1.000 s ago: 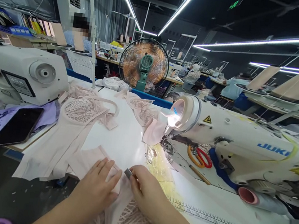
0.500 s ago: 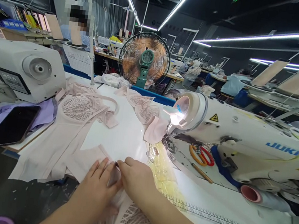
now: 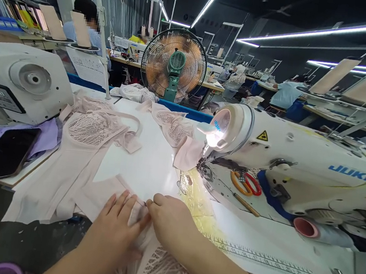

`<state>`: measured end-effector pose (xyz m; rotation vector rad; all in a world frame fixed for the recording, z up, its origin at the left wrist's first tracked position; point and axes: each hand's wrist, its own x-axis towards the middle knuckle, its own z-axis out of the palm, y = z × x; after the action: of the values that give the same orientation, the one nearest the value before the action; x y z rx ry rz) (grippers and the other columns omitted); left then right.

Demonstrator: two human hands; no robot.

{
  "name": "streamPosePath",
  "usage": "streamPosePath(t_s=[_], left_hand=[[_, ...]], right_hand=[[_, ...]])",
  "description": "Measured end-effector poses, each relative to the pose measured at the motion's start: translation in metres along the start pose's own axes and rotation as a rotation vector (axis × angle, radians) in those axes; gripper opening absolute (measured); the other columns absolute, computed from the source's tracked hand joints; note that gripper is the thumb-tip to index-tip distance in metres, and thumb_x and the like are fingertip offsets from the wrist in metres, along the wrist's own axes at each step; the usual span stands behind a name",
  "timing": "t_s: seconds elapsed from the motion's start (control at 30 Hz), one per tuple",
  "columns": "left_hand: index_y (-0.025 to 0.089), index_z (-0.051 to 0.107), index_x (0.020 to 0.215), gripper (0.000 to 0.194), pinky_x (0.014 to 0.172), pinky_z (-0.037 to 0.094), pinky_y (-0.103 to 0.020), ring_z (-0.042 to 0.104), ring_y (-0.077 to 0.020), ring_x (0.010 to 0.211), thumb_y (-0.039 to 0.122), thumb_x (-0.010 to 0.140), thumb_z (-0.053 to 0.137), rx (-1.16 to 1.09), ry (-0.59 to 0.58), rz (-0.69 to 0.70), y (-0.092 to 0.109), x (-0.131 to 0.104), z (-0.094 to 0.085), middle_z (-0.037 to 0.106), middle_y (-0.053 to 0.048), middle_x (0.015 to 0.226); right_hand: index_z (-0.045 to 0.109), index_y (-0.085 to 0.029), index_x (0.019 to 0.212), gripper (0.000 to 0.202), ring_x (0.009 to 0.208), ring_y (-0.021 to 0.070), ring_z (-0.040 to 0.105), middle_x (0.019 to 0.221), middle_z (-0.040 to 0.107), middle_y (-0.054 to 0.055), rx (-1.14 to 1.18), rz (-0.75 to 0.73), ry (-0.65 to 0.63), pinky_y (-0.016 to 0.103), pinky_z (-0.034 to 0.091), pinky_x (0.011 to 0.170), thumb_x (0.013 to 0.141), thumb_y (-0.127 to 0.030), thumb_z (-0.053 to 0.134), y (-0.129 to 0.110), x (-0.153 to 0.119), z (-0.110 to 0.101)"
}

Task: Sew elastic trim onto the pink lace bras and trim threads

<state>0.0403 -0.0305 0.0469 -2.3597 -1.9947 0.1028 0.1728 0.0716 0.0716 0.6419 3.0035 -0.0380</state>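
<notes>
My left hand point(image 3: 119, 222) lies with fingers stretched over a pale pink lace bra point(image 3: 164, 272), pressing its plain fabric band on the white table near the front edge. Against its thumb side, my right hand point(image 3: 171, 220) is closed in a pinch at the fabric edge. A small dark tip shows at its fingertips; the rest is hidden inside the fist. Another pink lace garment point(image 3: 92, 130) is spread to the left. Further back, a third lace piece point(image 3: 174, 127) reaches towards the needle area of the lit sewing machine point(image 3: 287, 154).
At left are a second machine point(image 3: 26, 82) and a black phone point(image 3: 6, 151) on purple paper. Orange-and-red-handled scissors point(image 3: 245, 184), a wooden-handled tool point(image 3: 246, 205) and a thread cone point(image 3: 321, 232) sit at right. A measuring tape point(image 3: 261, 260) lines the front edge. A fan point(image 3: 175, 65) stands behind.
The view has shifted slightly, so the table's things sit a little further left and higher. Both hands stay at the same band; the dark tip at my right fingertips shows less.
</notes>
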Motion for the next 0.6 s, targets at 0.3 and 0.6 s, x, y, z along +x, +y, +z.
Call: streamPosePath(t_s=[0.3,0.6], left_hand=[[0.039,0.043,0.131,0.082,0.094,0.037,-0.060,0.041,-0.0454,0.121,0.039,0.058,0.080,0.002,-0.016,-0.030,0.000,0.002,0.000,0.051,-0.023,0.131],[0.039,0.048,0.128,0.073,0.096,0.033,-0.063,0.035,-0.0462,0.125,0.032,0.062,0.078,-0.071,-0.079,-0.069,0.001,0.004,-0.007,0.048,-0.020,0.134]], right_hand=[[0.061,-0.017,0.077,0.018,0.067,0.0189,0.058,0.075,0.060,0.005,-0.004,0.017,-0.066,0.029,0.032,0.051,0.067,-0.004,0.054,0.001,-0.015,-0.011],[0.060,-0.018,0.077,0.018,0.062,0.0170,0.056,0.071,0.059,0.003,0.026,0.076,-0.030,0.029,0.029,0.050,0.070,-0.003,0.051,0.007,-0.032,-0.010]])
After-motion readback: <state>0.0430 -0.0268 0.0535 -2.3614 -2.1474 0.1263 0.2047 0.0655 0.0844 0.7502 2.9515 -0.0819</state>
